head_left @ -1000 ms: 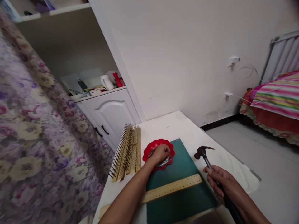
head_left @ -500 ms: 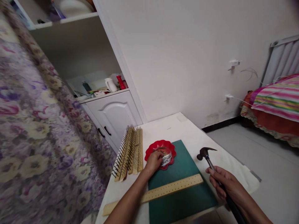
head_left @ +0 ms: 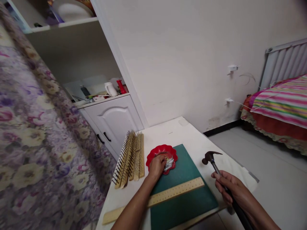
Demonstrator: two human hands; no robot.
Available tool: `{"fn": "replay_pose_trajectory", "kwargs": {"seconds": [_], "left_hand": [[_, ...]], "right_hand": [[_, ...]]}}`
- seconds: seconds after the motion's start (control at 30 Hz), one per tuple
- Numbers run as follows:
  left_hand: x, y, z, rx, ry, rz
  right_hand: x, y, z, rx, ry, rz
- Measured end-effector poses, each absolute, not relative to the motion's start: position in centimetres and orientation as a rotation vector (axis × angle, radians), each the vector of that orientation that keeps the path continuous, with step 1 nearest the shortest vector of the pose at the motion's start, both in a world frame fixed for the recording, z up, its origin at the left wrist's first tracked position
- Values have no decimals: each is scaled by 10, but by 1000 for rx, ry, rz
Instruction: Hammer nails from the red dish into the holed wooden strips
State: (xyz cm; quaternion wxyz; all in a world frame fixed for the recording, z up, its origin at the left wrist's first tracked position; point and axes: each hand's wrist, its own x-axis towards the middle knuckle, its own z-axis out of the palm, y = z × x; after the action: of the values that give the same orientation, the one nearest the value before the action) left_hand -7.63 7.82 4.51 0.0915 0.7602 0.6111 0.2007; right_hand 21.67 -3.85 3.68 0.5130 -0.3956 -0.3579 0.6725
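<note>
My right hand (head_left: 229, 187) grips a claw hammer (head_left: 215, 164) by its dark handle, with the metal head raised off the table's right side. My left hand (head_left: 157, 166) reaches into a red scalloped dish (head_left: 153, 153), its fingers curled together over the contents. Silvery nails (head_left: 169, 164) lie loose in the dish beside my fingertips; whether a nail is between them is hidden. In front of the dish, a wooden strip (head_left: 176, 191) dotted with rows of small holes lies across a green mat (head_left: 182, 207). My left forearm passes over the strip's left part.
Several wooden strips studded with upright nails (head_left: 130, 158) stand at the left of the white table (head_left: 165, 137). A single nail (head_left: 170, 133) lies toward the back. A floral curtain (head_left: 48, 134) hangs left, a cabinet (head_left: 115, 118) stands behind, and a bed (head_left: 280, 108) is at right.
The view has shifted slightly, so table and room sit a little further left. My left hand stays in the red dish, and my right hand keeps holding the hammer.
</note>
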Motion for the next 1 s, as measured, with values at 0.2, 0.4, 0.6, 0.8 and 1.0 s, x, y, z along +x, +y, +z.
{"fn": "replay_pose_trajectory", "kwargs": {"seconds": [0.2, 0.4, 0.6, 0.8, 1.0], "left_hand": [[-72, 53, 63, 2210, 1707, 872], [-20, 13, 45, 1497, 1178, 1035], [24, 5, 17, 1223, 1103, 1108], [35, 12, 15, 1264, 1148, 1116], [42, 10, 13, 1365, 1211, 1106]], "right_hand": [[214, -44, 40, -962, -873, 1563], [215, -48, 40, -972, -870, 1539], [219, -50, 37, -975, -850, 1508], [223, -55, 35, -981, -827, 1501], [222, -59, 39, -954, -801, 1511]]}}
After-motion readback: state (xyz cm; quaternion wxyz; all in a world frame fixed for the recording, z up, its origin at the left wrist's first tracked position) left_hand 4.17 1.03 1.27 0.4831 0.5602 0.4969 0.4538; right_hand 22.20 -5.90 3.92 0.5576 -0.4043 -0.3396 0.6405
